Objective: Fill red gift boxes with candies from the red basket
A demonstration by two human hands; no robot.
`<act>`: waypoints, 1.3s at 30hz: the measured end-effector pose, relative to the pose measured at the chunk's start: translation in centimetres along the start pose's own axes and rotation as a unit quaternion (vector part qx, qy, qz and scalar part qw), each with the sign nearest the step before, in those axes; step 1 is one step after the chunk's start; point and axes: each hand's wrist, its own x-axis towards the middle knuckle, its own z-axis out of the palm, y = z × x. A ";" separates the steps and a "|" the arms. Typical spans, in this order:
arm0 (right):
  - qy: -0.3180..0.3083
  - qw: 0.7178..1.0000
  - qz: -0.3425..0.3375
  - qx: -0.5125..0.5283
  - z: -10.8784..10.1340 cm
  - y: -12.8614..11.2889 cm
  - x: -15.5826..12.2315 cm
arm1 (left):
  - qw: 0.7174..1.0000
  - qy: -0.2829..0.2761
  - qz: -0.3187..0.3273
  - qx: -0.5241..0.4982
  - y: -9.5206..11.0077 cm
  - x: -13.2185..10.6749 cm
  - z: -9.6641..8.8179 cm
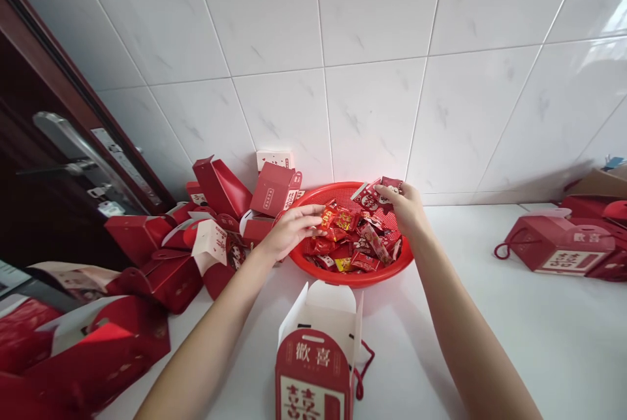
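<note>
A round red plastic basket (pixel 350 276) on the white counter holds a heap of red wrapped candies (pixel 360 247). My left hand (pixel 289 229) reaches over the basket's left rim and pinches a red and gold candy (pixel 329 217). Over the basket's far right, my right hand (pixel 404 206) is closed on several red candy packets (pixel 375 193), lifted above the heap. An open red and white gift box (pixel 316 355) stands close to me in front of the basket, its top flaps up.
Many red gift boxes (pixel 166 257), open or folded, pile up on the left beside a dark door with a metal handle (pixel 73 145). More red boxes (pixel 563 247) lie at the right. A white tiled wall stands behind the basket.
</note>
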 end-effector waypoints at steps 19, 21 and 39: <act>-0.252 0.965 0.054 -0.041 1.6 -4.4 -11.1 | 0.975 -0.087 -0.069 0.190 3.2 -10.6 1.9; -0.267 0.960 0.040 -0.075 1.5 -4.6 -11.6 | 0.939 -0.116 -0.040 0.322 3.4 -11.7 2.2; -0.359 0.782 -0.104 -0.498 3.5 -6.6 -18.9 | 0.732 -0.167 -0.081 0.656 4.1 -17.6 3.9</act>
